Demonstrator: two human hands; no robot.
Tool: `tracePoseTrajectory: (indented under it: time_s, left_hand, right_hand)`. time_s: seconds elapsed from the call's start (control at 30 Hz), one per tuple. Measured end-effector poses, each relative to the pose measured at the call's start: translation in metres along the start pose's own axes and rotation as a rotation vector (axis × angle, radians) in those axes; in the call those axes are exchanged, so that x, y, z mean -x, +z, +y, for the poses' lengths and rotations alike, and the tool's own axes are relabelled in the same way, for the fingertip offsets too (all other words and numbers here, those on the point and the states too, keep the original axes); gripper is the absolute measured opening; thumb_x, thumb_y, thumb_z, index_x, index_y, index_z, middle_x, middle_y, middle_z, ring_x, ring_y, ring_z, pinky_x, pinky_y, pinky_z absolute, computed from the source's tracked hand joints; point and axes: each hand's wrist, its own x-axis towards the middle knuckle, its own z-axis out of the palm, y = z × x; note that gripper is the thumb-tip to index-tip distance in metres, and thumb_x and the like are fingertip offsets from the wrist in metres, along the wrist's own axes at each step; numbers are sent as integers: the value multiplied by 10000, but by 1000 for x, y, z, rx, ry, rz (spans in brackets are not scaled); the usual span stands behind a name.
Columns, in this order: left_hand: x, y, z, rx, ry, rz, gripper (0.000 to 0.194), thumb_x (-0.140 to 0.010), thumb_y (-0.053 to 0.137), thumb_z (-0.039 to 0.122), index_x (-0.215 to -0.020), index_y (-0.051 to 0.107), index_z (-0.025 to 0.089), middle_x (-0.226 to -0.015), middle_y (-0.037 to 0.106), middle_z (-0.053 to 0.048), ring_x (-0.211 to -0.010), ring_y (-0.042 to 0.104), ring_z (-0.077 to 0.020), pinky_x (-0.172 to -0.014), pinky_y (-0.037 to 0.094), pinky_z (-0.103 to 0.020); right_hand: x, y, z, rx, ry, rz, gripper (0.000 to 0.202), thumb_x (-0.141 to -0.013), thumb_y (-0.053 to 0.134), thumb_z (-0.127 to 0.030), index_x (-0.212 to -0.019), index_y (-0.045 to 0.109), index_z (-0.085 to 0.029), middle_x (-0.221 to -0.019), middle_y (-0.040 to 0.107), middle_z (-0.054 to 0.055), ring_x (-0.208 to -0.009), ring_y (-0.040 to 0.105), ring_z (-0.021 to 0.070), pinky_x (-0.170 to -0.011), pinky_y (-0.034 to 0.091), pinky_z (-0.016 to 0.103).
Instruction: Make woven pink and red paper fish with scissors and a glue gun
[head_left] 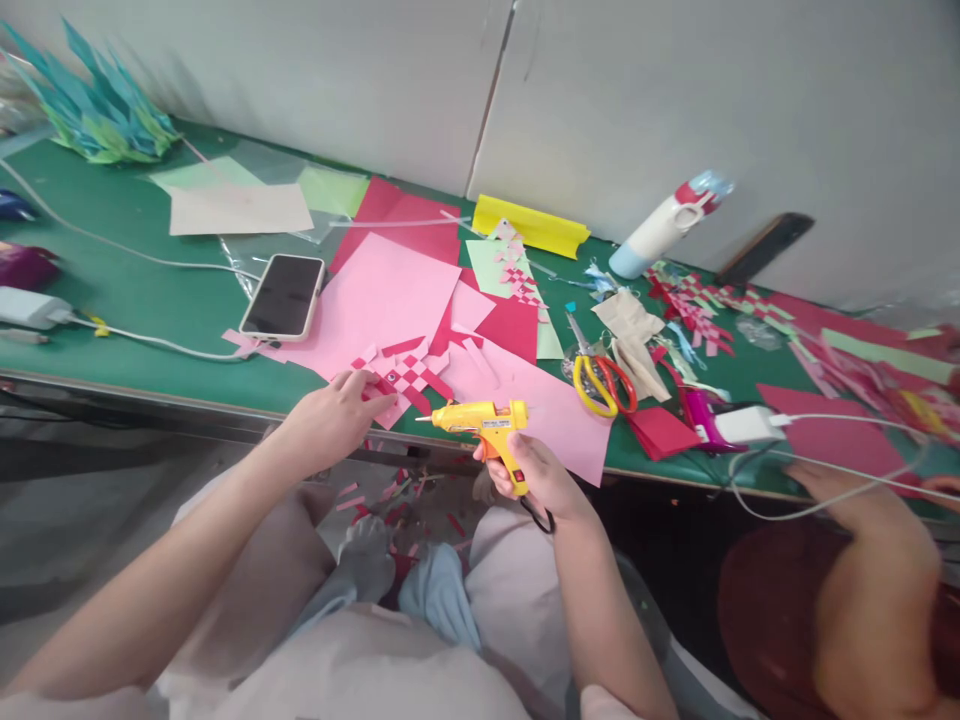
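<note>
"How do things stand on the worktop (150, 300)?"

"My right hand (536, 470) wraps the glue gun (484, 415)'s handle, barrel pointing left. Just off the gun's front lies the woven paper (409, 374); my left hand (330, 410), nearer, rests half-curled on it, grip unclear."

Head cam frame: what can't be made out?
All in the head view:
Yellow glue gun: label print too small; part of handle hidden by right hand.
Checkered paper piece: partly hidden by left hand.
Blue object: cut off by picture's left edge.
Co-worker's arm: detail lost to blur.
</note>
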Motion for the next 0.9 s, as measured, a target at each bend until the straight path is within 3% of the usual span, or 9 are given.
tracePoseTrajectory:
  time_s: [0.23,0.43,0.53,0.73,0.9]
  left_hand:
    - [-9,2,-12,252,-98,133,373,-885,318,148,-1165,563,142,-1092,673,-136,-1006,640,-260,-847,526,-409]
    - [-30,-6,-26,382,-173,197,359,-902,353,253,-1135,609,155,-1048,714,-110,-855,677,-230,-755,524,-348]
    - [-40,-10,-28,344,-162,160,391,-891,342,227,-1130,644,159,-1054,706,-109,-862,670,-221,-746,514,-332]
    - [-52,-8,-23,210,-163,31,469,-932,315,265,-1325,568,229,-932,673,-83,-721,647,-195,-676,490,-319]
    - [-55,-7,-23,196,-169,-8,449,-971,286,322,-1284,599,255,-908,639,-73,-695,633,-185,-677,478,-313]
  right_hand:
    - [-1,0,-6,63,-17,-5,583,-843,537,-671,-917,631,-101,-620,422,-27,-481,372,65,-431,270,203]
    - [-2,-4,-12,93,-33,-15,587,-862,510,-667,-959,627,-100,-622,424,-25,-486,387,72,-436,279,204]
    - [-4,-5,-15,94,-40,-13,584,-861,513,-666,-957,632,-102,-621,426,-23,-489,393,74,-439,291,208]
    - [-9,-3,-17,74,-35,-20,591,-834,546,-678,-907,640,-98,-619,423,-23,-483,390,66,-439,277,211]
    - [-10,-4,-16,71,-33,-42,577,-841,554,-662,-911,646,-96,-610,419,-28,-485,389,61,-446,268,209]
